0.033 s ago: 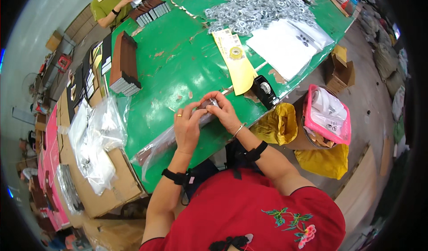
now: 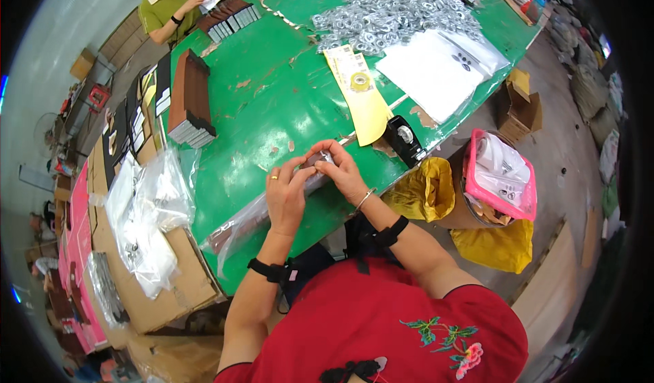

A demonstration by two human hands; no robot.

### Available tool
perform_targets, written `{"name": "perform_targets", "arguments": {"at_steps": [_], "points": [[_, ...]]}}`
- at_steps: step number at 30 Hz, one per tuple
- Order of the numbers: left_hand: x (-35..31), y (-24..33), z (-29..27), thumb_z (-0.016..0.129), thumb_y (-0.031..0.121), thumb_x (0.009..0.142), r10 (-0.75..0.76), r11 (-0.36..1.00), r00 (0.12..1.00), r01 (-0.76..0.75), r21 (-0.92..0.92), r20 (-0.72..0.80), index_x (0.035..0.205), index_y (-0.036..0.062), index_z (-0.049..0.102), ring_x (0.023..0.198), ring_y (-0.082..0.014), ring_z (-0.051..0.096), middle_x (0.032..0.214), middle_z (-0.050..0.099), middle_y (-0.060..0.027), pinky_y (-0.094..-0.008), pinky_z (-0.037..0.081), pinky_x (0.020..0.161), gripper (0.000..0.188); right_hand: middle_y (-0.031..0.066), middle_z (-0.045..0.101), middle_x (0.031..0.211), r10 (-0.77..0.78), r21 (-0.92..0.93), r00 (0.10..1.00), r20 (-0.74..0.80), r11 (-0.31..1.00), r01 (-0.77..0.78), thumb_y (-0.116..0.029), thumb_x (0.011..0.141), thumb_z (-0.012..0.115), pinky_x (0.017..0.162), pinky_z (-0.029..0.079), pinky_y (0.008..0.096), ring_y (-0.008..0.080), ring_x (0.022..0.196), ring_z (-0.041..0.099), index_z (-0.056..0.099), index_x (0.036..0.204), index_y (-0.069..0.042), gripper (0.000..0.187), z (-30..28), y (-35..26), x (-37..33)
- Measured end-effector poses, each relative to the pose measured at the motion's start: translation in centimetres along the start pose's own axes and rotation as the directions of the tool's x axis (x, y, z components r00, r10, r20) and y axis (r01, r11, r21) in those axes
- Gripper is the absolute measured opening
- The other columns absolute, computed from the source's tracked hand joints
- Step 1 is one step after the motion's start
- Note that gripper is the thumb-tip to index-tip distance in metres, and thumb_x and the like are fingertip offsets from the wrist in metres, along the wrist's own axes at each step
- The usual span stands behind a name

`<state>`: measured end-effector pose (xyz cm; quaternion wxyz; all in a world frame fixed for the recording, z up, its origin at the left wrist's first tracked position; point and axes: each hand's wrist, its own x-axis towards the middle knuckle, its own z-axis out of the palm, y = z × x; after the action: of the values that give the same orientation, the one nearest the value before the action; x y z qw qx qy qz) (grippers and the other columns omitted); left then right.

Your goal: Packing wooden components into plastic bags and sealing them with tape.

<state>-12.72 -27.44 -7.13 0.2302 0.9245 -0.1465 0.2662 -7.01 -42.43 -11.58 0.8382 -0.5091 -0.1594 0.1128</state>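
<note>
A long brown strip in a clear plastic bag (image 2: 246, 221) lies slantwise along the near edge of the green table, and what the strip is I cannot tell. My left hand (image 2: 286, 194) is closed on the bag near its right end, its thumb and fingertips pinching the plastic. On the bag's end itself, the fingers of my right hand (image 2: 345, 176) are closed too. Both thumbs almost meet over the brown end, and the fingers partly hide it. The bag's loose left end hangs over the table edge.
Beyond my right hand lie a black tape dispenser (image 2: 405, 142), yellow sheets (image 2: 368, 114) with a tape roll, and white bags (image 2: 443, 76). Brown strips are stacked (image 2: 189, 97) at left. Small clear packets (image 2: 402, 8) are heaped far back. A pink basket (image 2: 470, 179) stands right; a co-worker sits far left.
</note>
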Motion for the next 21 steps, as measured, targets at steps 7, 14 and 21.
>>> {"name": "perform_targets", "arguments": {"at_steps": [7, 14, 21], "points": [[-0.1, 0.8, -1.5, 0.072, 0.021, 0.081, -0.107, 0.993, 0.984, 0.112, -0.032, 0.141, 0.116, 0.0152, 0.069, 0.11, -0.0342, 0.056, 0.128, 0.056, -0.0145, -0.0422, 0.043, 0.094, 0.036, 0.0052, 0.064, 0.119, -0.061, -0.138, 0.998, -0.007, 0.989, 0.059, -0.011, 0.089, 0.066, 0.095, 0.047, 0.0293, 0.0141, 0.106, 0.059, 0.057, 0.121, -0.004, 0.034, 0.0, -0.9, 0.6], [-1.4, 1.1, -2.3, 0.076, 0.022, 0.079, -0.085, 0.978, 0.968, 0.035, 0.204, 0.237, 0.132, 0.0236, 0.062, 0.106, -0.0319, 0.056, 0.122, 0.057, -0.0141, -0.0415, 0.042, 0.089, 0.055, 0.0067, 0.062, 0.097, -0.498, -0.915, 0.849, -0.177, 0.401, 0.044, -0.028, 0.073, 0.082, 0.085, 0.045, 0.0374, 0.0257, 0.094, 0.059, 0.062, 0.108, -0.005, 0.046, -8.7, -12.0, -5.3], [-1.3, 1.7, -2.1, 0.076, 0.019, 0.078, -0.023, 0.993, 0.97, -0.006, 0.118, 0.242, 0.13, 0.0239, 0.064, 0.102, -0.0307, 0.057, 0.115, 0.059, -0.013, -0.0408, 0.043, 0.085, 0.053, 0.0026, 0.059, 0.086, -0.285, -0.958, 0.928, -0.239, 0.222, -0.178, -0.037, 0.068, 0.083, 0.079, 0.036, 0.0365, 0.0231, 0.087, 0.056, 0.058, 0.103, -0.011, 0.05, -13.2, -11.6, -6.5]]}}
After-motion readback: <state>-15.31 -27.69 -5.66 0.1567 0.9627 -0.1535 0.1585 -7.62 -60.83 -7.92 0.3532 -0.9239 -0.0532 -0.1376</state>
